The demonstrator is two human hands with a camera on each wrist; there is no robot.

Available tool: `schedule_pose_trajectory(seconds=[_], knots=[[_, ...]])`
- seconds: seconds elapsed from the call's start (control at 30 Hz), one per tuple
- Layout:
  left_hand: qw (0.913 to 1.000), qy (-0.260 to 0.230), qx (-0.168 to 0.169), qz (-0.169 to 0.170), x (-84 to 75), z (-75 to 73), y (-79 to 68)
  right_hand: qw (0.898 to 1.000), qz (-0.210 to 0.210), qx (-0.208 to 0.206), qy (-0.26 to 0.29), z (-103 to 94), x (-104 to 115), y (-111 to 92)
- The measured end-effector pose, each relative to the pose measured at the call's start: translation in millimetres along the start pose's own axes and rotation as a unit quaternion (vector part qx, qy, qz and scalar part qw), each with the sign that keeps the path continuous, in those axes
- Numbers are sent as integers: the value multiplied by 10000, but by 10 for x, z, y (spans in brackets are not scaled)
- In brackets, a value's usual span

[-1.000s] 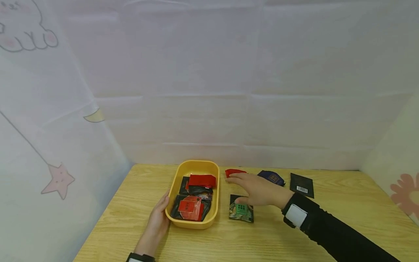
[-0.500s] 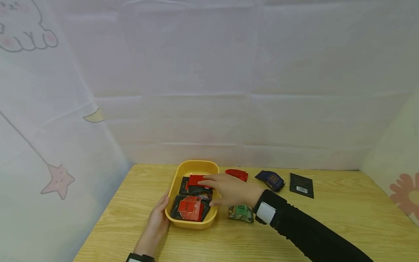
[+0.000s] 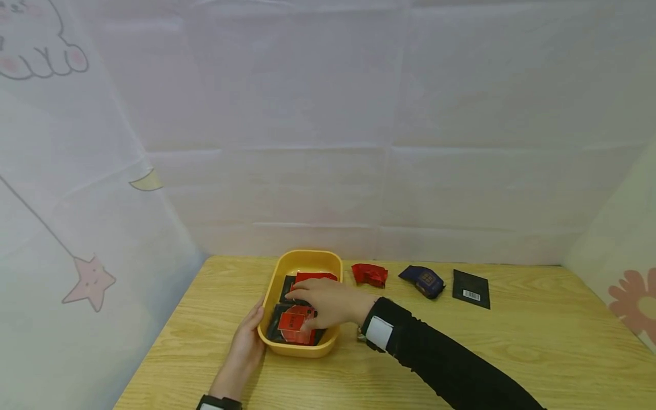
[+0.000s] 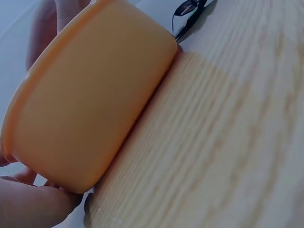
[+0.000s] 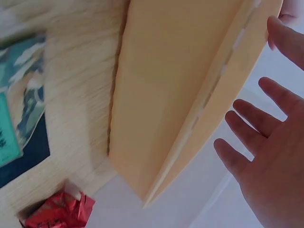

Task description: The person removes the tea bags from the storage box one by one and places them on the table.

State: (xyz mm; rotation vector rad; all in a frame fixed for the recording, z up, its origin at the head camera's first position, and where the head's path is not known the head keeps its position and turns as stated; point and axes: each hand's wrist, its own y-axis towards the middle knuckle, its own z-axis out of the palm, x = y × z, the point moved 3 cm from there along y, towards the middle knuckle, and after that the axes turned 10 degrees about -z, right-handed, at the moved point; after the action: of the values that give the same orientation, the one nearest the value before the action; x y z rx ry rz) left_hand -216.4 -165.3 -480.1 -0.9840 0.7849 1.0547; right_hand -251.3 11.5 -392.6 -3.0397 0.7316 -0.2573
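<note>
A yellow plastic tub (image 3: 302,351) stands on the wooden table, with several red and black packets (image 3: 292,322) lying inside it. My left hand (image 3: 248,340) holds the tub by its left side. In the left wrist view, the thumb (image 4: 40,202) and fingers meet the lower corner of the tub wall. Over the tub's right half hovers my right hand (image 3: 328,299), fingers spread and nothing visible between them. The right wrist view shows this hand (image 5: 275,147) above the rim. It covers part of the packets, so contact with them cannot be told.
Right of the tub, a red packet (image 3: 370,274), a dark purple packet (image 3: 425,281) and a flat black packet with a barcode (image 3: 471,289) lie along the back. A green-labelled packet (image 5: 31,95) is mostly hidden under the right wrist. A white sheet (image 3: 328,171) hangs behind the table.
My right hand has moved left, from above the green-labelled packet to over the tub. That packet is now mostly covered from the head view. My left hand and the tub have stayed put.
</note>
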Motion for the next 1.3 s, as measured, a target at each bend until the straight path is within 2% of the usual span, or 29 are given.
schedule_pose_trajectory(seconds=[0.17, 0.4, 0.83, 1.3], knots=[[9999, 48, 98, 17, -8, 9, -6, 9996, 33, 239, 139, 91, 79, 115], [9999, 40, 137, 23, -15, 13, -21, 9992, 38, 395, -109, 219, 154, 241], [9998, 123, 127, -20, 16, 36, -8, 9980, 208, 570, -192, 298, 189, 275], [9998, 56, 115, -120, -5, 15, -17, 9989, 67, 367, -297, 332, 198, 293]])
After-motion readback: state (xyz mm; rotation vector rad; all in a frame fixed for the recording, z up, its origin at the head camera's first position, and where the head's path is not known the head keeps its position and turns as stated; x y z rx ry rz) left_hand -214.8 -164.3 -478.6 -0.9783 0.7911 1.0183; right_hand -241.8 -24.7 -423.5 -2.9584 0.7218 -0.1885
